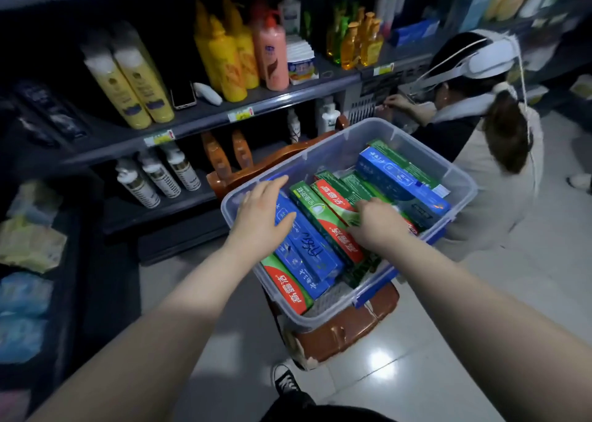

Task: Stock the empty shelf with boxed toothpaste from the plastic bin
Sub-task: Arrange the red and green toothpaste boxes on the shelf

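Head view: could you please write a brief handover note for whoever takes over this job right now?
Left hand: open, lying flat on a blue box in the bin.
Right hand: fingers curled down onto a green-red box; grip unclear.
Bin: sits on a brown chair and holds many toothpaste boxes.
Done: no box lifted out, and none seen shelved.
Left: lift the boxes out and stock the empty shelf, which I cannot pick out in this view.
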Action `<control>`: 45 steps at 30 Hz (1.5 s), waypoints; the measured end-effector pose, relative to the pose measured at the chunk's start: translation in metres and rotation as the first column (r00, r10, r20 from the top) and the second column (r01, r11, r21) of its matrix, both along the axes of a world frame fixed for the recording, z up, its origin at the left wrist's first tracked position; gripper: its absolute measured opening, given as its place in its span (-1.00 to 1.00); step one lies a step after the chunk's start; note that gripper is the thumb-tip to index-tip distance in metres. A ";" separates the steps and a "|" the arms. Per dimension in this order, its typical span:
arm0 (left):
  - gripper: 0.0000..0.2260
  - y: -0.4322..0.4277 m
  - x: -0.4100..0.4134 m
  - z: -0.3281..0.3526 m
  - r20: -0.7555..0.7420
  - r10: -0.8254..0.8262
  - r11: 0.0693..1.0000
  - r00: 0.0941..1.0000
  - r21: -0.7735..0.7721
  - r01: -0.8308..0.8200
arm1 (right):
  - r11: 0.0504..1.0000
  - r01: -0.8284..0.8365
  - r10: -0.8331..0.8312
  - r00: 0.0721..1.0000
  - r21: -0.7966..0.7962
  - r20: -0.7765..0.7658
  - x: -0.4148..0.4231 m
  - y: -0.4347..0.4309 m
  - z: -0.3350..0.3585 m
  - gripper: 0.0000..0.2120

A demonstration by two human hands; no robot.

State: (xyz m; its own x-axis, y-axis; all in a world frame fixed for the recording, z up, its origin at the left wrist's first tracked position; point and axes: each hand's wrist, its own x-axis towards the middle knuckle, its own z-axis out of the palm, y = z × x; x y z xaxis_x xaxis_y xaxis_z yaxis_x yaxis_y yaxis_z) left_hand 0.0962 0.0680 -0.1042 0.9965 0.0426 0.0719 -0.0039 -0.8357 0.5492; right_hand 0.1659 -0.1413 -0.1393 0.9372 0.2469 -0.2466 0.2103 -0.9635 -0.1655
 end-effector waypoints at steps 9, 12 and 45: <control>-0.46 0.009 0.031 -0.005 -0.036 -0.076 0.988 0.996 -0.135 0.070 | 0.961 0.221 -0.212 0.975 0.164 -0.072 0.014 0.000 0.030 -0.63; -0.44 0.005 0.043 -0.001 -0.120 -0.011 0.926 0.993 -0.376 -0.035 | 0.778 0.338 -0.273 0.941 0.530 -0.200 0.018 -0.012 0.063 -0.86; -0.74 0.108 -0.103 0.040 -0.240 0.741 -0.017 0.627 -0.941 -0.339 | 0.548 0.231 0.412 0.762 0.804 -0.500 0.009 0.046 0.132 -0.83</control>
